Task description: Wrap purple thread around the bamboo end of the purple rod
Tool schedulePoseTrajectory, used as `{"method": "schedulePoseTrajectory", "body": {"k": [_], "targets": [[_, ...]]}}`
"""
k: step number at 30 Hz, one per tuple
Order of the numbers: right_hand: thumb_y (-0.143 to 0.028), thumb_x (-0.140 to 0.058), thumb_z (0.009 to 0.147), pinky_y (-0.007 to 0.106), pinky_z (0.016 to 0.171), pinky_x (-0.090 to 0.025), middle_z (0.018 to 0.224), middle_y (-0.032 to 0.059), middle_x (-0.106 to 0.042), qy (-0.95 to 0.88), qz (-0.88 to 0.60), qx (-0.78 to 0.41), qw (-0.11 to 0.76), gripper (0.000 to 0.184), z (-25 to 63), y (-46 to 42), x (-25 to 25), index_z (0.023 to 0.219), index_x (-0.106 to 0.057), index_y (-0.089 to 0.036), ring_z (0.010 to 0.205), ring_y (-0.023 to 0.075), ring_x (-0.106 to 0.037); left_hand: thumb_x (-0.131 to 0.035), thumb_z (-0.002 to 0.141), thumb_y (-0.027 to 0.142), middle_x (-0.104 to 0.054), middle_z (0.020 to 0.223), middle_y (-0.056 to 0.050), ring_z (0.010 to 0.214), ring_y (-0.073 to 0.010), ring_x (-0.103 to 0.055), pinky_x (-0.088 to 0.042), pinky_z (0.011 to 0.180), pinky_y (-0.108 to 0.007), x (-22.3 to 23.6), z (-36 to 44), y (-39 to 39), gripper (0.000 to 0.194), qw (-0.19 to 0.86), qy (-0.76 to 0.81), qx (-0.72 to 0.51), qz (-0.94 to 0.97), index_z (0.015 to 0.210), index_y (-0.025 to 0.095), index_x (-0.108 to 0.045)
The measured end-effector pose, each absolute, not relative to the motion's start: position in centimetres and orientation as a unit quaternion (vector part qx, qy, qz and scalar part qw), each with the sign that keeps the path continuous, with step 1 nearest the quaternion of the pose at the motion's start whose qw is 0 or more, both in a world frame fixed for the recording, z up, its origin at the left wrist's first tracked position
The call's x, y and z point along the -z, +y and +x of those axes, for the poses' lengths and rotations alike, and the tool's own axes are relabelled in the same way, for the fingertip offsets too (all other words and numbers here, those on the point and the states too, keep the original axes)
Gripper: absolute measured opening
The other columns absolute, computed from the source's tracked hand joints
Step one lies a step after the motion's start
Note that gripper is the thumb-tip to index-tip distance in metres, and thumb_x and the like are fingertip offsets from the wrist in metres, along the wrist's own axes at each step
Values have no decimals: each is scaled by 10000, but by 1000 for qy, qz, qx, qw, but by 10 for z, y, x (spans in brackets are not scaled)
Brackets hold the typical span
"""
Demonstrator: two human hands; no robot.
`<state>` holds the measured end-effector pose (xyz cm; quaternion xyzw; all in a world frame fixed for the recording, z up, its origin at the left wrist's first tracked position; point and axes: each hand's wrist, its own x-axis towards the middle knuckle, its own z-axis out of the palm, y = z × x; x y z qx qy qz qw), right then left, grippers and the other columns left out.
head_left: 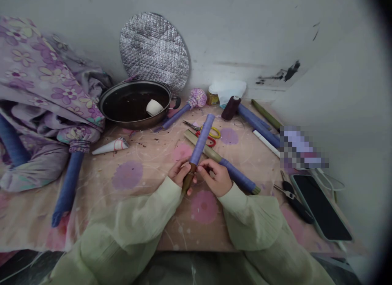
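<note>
My left hand [178, 172] is wrapped around a stick [202, 141]. Its upper length is covered in a blue-purple wrapping, and the lower end is bare and brownish green. The stick slants up and away from me. Close against the lower edge of the wrapping, my right hand [218, 177] has thumb and forefinger pinched together; whatever is between them is too small to make out. Behind lies another stick [237, 174], half bare and half wrapped in blue, with scissors [211, 134] with red and yellow handles beside it.
A black pan [107, 121] holding a white cup [154, 107] stands at the back left. Purple flowered cloth bundles [67, 76] fill the left side. A dark thread spool [230, 108] is at the back. To the right lie a phone [321, 207] and a black-handled tool [295, 203].
</note>
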<state>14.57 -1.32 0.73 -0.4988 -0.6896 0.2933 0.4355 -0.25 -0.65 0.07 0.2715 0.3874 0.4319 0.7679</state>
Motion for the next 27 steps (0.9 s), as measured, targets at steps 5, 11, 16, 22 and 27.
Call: {"method": "schedulePoseTrajectory", "body": {"k": [5, 11, 16, 22, 27], "targets": [[-272, -507, 817, 247, 548, -454, 622, 15, -611, -684, -497, -301, 441, 127, 146, -13, -8, 738, -555, -185, 556, 129, -557, -763, 584, 350, -611, 749, -10, 459, -108, -558, -391, 260, -174, -11, 1, -10, 581, 741, 404, -445, 299, 1039, 162, -455], [-269, -513, 814, 241, 534, -449, 610, 8, -606, -687, -495, -282, 451, 125, 146, -13, -9, 735, -563, -186, 537, 122, -547, -797, 480, 183, -597, 823, -7, 487, -87, -554, -336, 242, -129, -16, 1, -12, 614, 740, 415, -436, 299, 1024, 170, -513], [-257, -519, 811, 246, 536, -454, 621, 12, -626, -691, -490, -283, 450, 116, 147, -13, -9, 739, -576, -186, 541, 124, -554, -771, 508, 176, -615, 914, -46, 600, -116, -593, -389, 301, -138, -9, -1, -9, 540, 721, 428, -454, 302, 1019, 175, -596], [-249, -504, 819, 245, 534, -447, 619, 12, -615, -690, -493, -279, 450, 119, 146, -13, -9, 740, -572, -189, 544, 124, -545, -769, 524, 227, -646, 746, -29, 583, -109, -563, -457, 471, -208, 4, -5, -1, 369, 713, 428, -459, 312, 874, 147, -684], [-264, -484, 833, 246, 534, -434, 616, 12, -604, -695, -498, -281, 436, 143, 147, -13, -9, 749, -570, -188, 545, 128, -541, -736, 582, 319, -638, 631, -20, 597, -116, -565, -431, 516, -210, 8, -6, 1, 258, 703, 431, -461, 328, 770, 145, -708]]}}
